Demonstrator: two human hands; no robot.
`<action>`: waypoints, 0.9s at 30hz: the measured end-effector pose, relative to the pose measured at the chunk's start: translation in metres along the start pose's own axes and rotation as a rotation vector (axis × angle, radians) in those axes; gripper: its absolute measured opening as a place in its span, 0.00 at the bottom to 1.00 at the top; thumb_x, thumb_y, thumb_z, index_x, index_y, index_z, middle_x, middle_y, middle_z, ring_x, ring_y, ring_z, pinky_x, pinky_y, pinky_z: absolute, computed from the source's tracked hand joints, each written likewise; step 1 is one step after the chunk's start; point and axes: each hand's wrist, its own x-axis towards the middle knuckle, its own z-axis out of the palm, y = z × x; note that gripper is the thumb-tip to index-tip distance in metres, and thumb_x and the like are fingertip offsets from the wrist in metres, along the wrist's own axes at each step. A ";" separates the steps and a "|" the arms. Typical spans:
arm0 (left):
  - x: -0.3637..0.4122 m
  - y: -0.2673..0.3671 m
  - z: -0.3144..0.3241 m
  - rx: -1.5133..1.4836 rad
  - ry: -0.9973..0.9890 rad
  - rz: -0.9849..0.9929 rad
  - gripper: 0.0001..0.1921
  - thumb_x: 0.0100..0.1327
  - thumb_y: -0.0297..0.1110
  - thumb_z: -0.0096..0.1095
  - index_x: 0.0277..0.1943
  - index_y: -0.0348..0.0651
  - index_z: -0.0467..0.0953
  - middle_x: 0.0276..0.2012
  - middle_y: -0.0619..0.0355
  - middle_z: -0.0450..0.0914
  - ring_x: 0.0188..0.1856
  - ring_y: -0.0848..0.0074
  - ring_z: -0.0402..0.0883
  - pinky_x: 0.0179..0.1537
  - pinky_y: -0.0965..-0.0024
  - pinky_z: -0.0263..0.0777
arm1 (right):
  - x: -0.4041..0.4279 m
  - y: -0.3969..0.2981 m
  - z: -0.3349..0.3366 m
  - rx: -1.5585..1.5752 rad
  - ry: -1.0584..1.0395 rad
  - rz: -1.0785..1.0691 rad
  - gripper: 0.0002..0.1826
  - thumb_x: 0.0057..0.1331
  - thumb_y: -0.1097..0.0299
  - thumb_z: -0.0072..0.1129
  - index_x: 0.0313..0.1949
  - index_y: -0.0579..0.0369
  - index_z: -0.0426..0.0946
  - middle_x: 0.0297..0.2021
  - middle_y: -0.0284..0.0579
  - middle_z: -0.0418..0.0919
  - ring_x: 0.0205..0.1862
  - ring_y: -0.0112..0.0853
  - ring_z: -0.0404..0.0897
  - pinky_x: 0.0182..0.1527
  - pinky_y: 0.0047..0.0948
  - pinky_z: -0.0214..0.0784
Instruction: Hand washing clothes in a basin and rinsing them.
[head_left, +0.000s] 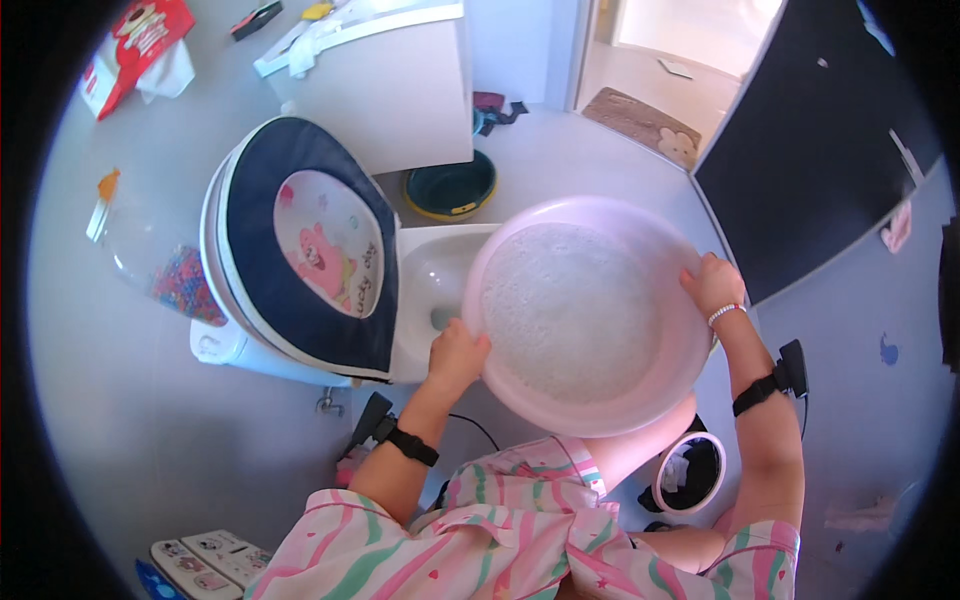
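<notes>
A large pale pink plastic basin (682, 300) holds cloudy, foamy water (570, 315). My left hand (457, 352) grips its rim on the left side. On the opposite side my right hand (714, 285) has its thumb over the rim and its fingers hidden outside. The basin is held in front of me, over my leg, and its left edge overlaps the white toilet bowl (420, 300). The toilet's raised lid (247, 225) carries a dark cover with a pink cartoon figure. Whether the basin touches the bowl's rim I cannot tell.
A pink-rimmed waste bin (724, 472) with a black liner stands below the basin at right. Beyond it lies a dark green basin (454, 187) under a white cabinet (390, 90). A clear jar (165, 262) of coloured beads sits behind the toilet. The dark door (802, 142) stands ajar beside a brown mat (637, 124).
</notes>
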 end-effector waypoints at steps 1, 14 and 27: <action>0.000 -0.009 0.002 -0.022 0.008 -0.007 0.22 0.59 0.41 0.61 0.41 0.24 0.72 0.37 0.31 0.81 0.43 0.40 0.81 0.48 0.49 0.75 | -0.002 -0.011 -0.003 0.017 -0.003 -0.026 0.23 0.59 0.49 0.62 0.40 0.59 0.79 0.37 0.56 0.84 0.41 0.50 0.84 0.46 0.45 0.77; 0.010 -0.043 0.011 -0.023 -0.130 -0.104 0.26 0.56 0.42 0.63 0.46 0.22 0.70 0.41 0.31 0.81 0.44 0.41 0.82 0.50 0.50 0.76 | 0.020 -0.062 -0.004 -0.069 -0.015 -0.091 0.21 0.60 0.51 0.64 0.39 0.59 0.78 0.35 0.55 0.84 0.40 0.49 0.84 0.44 0.44 0.78; 0.013 -0.035 0.018 -0.043 -0.159 -0.062 0.27 0.54 0.39 0.66 0.45 0.19 0.68 0.38 0.31 0.80 0.43 0.41 0.83 0.47 0.52 0.78 | 0.031 -0.058 -0.013 -0.110 -0.027 -0.080 0.20 0.60 0.52 0.64 0.39 0.58 0.79 0.35 0.54 0.84 0.40 0.46 0.85 0.43 0.42 0.79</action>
